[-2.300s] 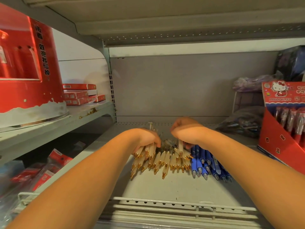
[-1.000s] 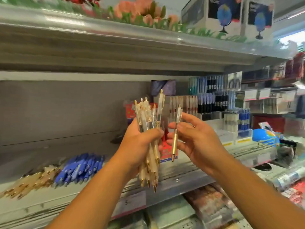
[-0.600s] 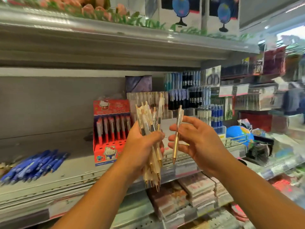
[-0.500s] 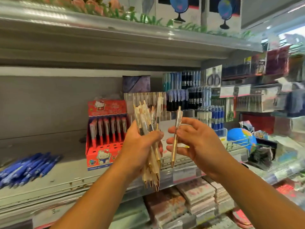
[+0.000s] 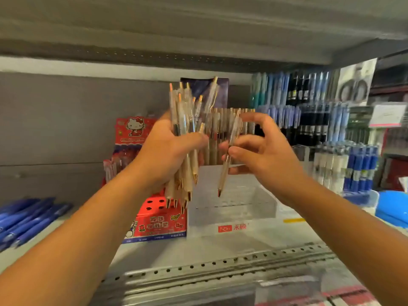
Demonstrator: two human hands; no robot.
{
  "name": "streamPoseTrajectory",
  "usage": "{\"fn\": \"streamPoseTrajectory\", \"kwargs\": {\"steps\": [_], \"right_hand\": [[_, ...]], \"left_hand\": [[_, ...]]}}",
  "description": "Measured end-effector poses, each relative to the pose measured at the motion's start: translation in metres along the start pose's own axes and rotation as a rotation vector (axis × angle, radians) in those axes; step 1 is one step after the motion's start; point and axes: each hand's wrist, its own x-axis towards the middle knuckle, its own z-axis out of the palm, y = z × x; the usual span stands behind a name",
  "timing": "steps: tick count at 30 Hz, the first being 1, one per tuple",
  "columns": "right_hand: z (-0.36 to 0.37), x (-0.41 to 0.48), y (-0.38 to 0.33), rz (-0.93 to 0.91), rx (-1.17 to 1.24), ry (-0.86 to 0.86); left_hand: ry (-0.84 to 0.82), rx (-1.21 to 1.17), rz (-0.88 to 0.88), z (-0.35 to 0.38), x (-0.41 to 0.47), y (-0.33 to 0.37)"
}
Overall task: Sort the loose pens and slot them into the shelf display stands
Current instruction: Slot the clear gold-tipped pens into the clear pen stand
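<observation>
My left hand grips a bundle of gold-tipped clear pens, held upright with tips down. My right hand pinches a single gold pen between thumb and fingers, tip down, just above a clear acrylic display stand with a red label. Several matching gold pens stand in that stand's back row. Both hands hover in front of the shelf, a short gap between them.
A red Hello Kitty pen stand sits left of the clear stand. Loose blue pens lie on the shelf at far left. Racks of blue and black pens fill the right side. A shelf board hangs overhead.
The view has moved closer to the shelf and the clear stand. Both hands have risen slightly, and my right hand has carried its single pen over the clear stand.
</observation>
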Motion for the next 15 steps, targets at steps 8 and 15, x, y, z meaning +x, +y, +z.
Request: {"fn": "streamPoseTrajectory", "kwargs": {"steps": [8, 15], "right_hand": [[0.029, 0.062, 0.051, -0.127, -0.107, -0.139], [0.040, 0.072, 0.079, -0.158, -0.259, -0.215]], "left_hand": [[0.161, 0.168, -0.081, -0.011, 0.032, -0.018], [0.105, 0.064, -0.136, -0.019, 0.034, -0.037]]}}
